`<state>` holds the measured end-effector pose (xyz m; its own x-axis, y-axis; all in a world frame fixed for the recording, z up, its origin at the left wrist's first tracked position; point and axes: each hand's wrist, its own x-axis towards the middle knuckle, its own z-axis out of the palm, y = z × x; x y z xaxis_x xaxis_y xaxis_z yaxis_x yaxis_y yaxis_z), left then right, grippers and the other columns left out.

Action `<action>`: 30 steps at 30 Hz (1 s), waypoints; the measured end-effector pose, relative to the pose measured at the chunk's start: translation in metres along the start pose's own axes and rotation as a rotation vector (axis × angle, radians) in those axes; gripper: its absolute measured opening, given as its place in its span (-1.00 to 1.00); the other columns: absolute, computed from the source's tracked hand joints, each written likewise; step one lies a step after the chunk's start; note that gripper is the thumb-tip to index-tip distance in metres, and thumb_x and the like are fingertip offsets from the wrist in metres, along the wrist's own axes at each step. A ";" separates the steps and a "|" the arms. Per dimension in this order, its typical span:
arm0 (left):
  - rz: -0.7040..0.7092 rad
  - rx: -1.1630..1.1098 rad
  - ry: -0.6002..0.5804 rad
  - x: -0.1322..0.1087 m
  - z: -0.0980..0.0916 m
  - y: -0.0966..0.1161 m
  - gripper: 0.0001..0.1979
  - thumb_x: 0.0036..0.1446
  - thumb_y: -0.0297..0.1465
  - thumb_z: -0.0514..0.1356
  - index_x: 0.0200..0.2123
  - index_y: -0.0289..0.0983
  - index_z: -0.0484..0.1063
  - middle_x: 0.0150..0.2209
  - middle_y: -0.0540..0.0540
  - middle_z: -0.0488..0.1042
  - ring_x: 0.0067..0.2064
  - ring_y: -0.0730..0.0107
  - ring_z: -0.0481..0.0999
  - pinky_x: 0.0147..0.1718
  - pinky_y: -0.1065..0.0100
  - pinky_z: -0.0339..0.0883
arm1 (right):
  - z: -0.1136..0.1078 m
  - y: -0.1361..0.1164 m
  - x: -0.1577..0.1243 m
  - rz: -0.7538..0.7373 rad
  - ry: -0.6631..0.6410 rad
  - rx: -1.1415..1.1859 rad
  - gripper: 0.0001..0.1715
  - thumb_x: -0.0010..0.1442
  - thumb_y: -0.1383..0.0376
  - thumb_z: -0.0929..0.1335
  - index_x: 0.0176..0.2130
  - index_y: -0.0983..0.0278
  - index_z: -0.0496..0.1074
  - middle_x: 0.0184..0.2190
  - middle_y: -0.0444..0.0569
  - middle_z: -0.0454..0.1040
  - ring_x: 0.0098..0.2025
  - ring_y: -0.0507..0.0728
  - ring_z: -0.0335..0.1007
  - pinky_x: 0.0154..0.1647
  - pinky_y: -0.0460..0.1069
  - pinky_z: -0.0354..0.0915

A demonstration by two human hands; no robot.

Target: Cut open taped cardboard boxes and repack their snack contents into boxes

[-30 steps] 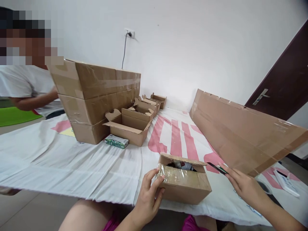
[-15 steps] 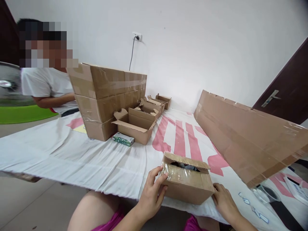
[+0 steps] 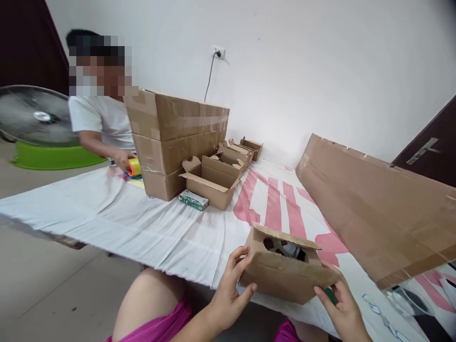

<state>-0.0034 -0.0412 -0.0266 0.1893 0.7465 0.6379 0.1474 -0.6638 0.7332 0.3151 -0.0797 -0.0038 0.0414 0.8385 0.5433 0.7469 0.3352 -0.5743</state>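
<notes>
A small cardboard box (image 3: 285,280) is held at the table's near edge, its top slot partly open. Dark and whitish contents (image 3: 290,249) show inside; I cannot make out what they are. My left hand (image 3: 231,289) grips the box's left end, fingers along the side and thumb at the front. At the right end, my right hand (image 3: 338,299) pinches the box, thumb in front and fingers behind. A small green thing (image 3: 330,295) shows between that thumb and fingers; its kind is unclear.
Taped cartons (image 3: 171,142) are stacked at the left, beside open boxes (image 3: 213,183) and a small green-white packet (image 3: 193,199). A large cardboard panel (image 3: 374,204) stands at the right, near a clear cup (image 3: 409,299). Across the table, a person (image 3: 103,118) has a hand at a yellow-orange roll (image 3: 134,167).
The box has turned in my hands: its taped face no longer shows and its slot gapes wider. My right hand now grips its front. The other person's hand and roll have come into view.
</notes>
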 end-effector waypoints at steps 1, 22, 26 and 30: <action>0.017 -0.018 0.002 -0.002 0.000 -0.001 -0.48 0.22 -0.39 0.15 0.23 -0.03 0.17 0.27 -0.21 0.07 0.30 0.06 0.15 0.19 0.01 0.24 | 0.001 0.003 -0.002 -0.027 0.036 0.016 -0.70 0.21 0.16 0.35 -0.06 0.19 0.41 0.11 0.08 0.35 0.14 0.25 0.32 0.08 0.11 0.36; -0.518 -0.355 0.115 0.011 0.005 -0.032 -0.57 0.13 -0.22 0.19 0.05 -0.25 0.37 0.04 -0.24 0.47 -0.01 0.18 0.49 0.01 0.13 0.35 | 0.005 0.016 -0.015 -0.215 0.089 0.159 -0.75 0.19 0.34 0.35 -0.09 0.15 0.46 0.23 0.09 0.25 0.20 0.27 0.27 0.03 0.10 0.36; -0.507 -0.328 0.142 0.012 0.008 -0.034 -0.60 0.12 -0.27 0.17 0.02 -0.28 0.41 0.00 -0.24 0.50 -0.01 0.21 0.50 -0.01 0.18 0.39 | 0.007 0.019 -0.016 -0.188 0.093 0.151 -0.76 0.18 0.32 0.37 -0.10 0.16 0.46 0.22 0.11 0.26 0.19 0.29 0.28 0.04 0.11 0.36; -0.453 -0.183 0.168 0.014 0.007 -0.033 -0.67 0.12 -0.36 0.15 -0.03 -0.26 0.43 -0.12 -0.17 0.56 -0.10 0.29 0.55 -0.10 0.25 0.45 | 0.008 0.020 -0.016 -0.199 0.098 0.140 -0.75 0.18 0.32 0.37 -0.09 0.17 0.45 0.22 0.13 0.26 0.19 0.29 0.29 0.05 0.13 0.35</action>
<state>0.0015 -0.0089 -0.0435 -0.0145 0.9642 0.2647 0.0030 -0.2647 0.9643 0.3243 -0.0830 -0.0289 -0.0276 0.7065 0.7071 0.6480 0.5513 -0.5255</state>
